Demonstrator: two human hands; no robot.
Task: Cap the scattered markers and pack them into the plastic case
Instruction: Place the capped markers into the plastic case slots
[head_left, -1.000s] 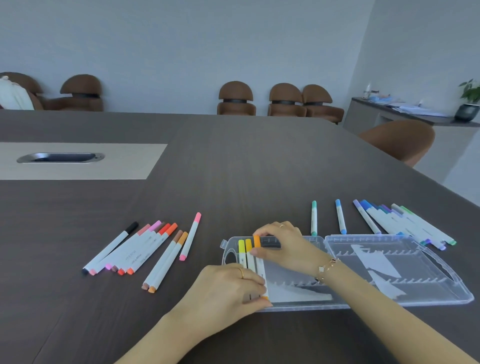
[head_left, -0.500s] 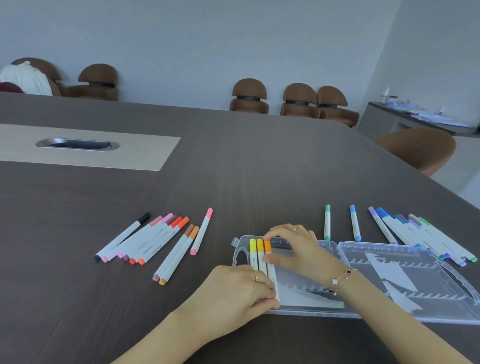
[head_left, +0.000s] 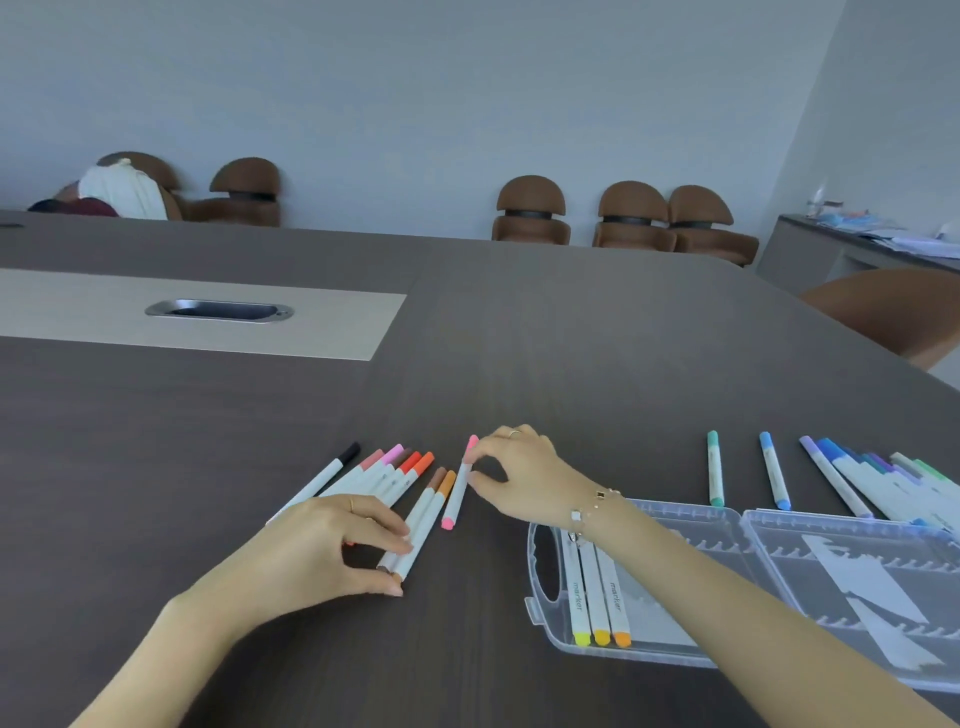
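Note:
The open clear plastic case (head_left: 737, 525) lies at the lower right with three markers (head_left: 597, 597), yellow to orange, in its left half. My right hand (head_left: 524, 478) reaches left across the table and pinches the pink marker (head_left: 457, 488) near its far cap. My left hand (head_left: 322, 551) curls its fingers and thumb round the near ends of the brown and orange markers (head_left: 428, 512). A fan of black, pink, red and orange markers (head_left: 379, 473) lies just beyond my left hand. Green, blue and purple markers (head_left: 831, 478) lie beyond the case.
The dark table has a pale inset panel with a metal cable slot (head_left: 218, 310) at the far left. Brown chairs (head_left: 628, 213) line the back wall, one chair (head_left: 893, 312) stands at the right edge. A side counter (head_left: 872, 244) with papers is at far right.
Both hands left the case and moved left to the warm-coloured markers. My right hand took hold of the pink marker and my left closed on the brown and orange pair. The view shifted left.

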